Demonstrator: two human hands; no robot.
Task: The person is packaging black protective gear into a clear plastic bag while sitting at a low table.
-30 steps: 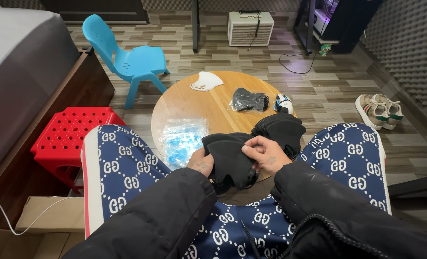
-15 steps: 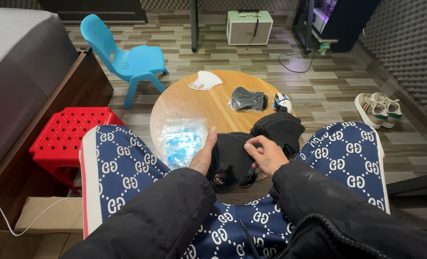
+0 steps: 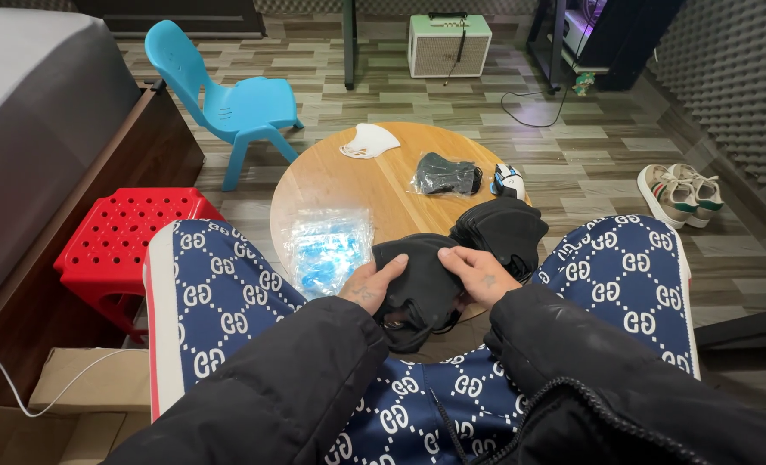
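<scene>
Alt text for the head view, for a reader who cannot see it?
Both hands, left hand and right hand, hold a black mask over a round wooden table, beside a stack of black masks and a clear bag of blue masks.

Black puffy jacket sleeves are worn on both arms, with a zipper seen along the right cuff edge. Legs are covered by navy trousers printed with a repeating white monogram pattern; a white side stripe with red edging is seen. Small dark marks are visible on the left hand and right hand.
</scene>
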